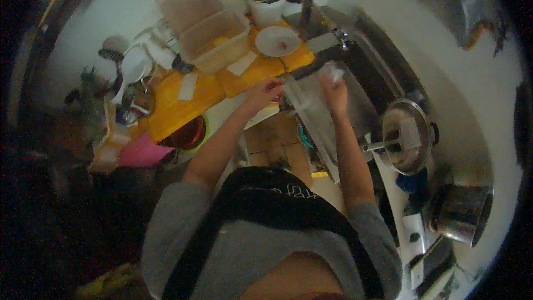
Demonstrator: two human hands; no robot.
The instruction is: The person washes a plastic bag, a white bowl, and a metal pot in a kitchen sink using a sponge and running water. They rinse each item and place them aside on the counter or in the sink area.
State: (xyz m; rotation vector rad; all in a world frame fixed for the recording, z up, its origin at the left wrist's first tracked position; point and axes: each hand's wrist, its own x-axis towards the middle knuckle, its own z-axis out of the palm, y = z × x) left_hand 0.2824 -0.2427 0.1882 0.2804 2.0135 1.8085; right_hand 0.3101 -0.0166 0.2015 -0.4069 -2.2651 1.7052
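My right hand [335, 91] is raised over a grey metal basin [358, 110], likely a sink. In its fingers is a crumpled, whitish see-through thing [332, 71], perhaps thin plastic; blur hides what it is. My left hand [266, 93] hovers by the basin's left edge, at the front of an orange-yellow counter covering [187, 110]. Its fingers are curled, and whether they hold anything is not clear. Beyond it, a white bowl [266, 41] with a small dark reddish spot inside sits on the covering.
Left of the bowl stands a translucent plastic box [216, 60] with its lid raised. A white bucket [266, 11] is behind. Taps [343, 39] rise at the basin's back. To the right are a round metal lid [406, 133] and a steel pot [460, 212].
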